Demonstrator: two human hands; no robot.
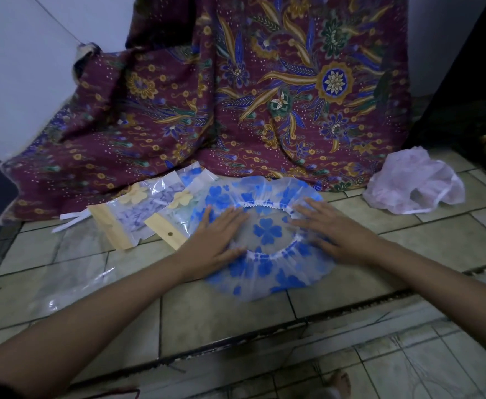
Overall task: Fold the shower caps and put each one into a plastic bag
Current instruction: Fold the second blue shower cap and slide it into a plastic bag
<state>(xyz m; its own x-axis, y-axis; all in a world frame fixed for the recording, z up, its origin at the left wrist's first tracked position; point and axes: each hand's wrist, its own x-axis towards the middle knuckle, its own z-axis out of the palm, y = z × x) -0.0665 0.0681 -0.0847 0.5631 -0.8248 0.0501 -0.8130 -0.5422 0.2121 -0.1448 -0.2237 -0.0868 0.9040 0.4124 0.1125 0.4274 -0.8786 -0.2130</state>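
Home: tiled floor, batik cloth

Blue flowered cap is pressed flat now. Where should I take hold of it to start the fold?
Probably pinch the near frill outside the elastic band, coming from your side. The blue cap lies flat, opening up, under the left hand and right hand; that edge is free, while the far-left edge meets the packed bags.
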